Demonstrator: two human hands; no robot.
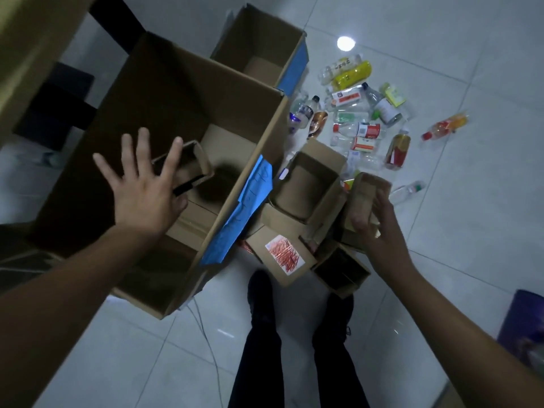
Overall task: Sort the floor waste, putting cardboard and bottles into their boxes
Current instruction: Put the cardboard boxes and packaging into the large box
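A large open cardboard box (266,134) with a blue label (250,201) stands on the floor at left. My left hand (144,187) hovers over it with fingers spread, and a small cardboard box (188,163) lies just beneath the fingertips, inside the large box. My right hand (375,222) grips another small cardboard box (366,192) above a pile of cardboard boxes (306,184). A second open box (259,39) with a blue label stands behind the first. Several plastic bottles (359,113) lie in a heap on the tiles at upper right.
A box with a red-scribbled sticker (282,254) and a dark open box (341,272) lie by my feet (262,295). Two stray bottles (444,128) (407,189) lie apart at right. Dark furniture (59,107) stands at left, a purple object (524,319) at right.
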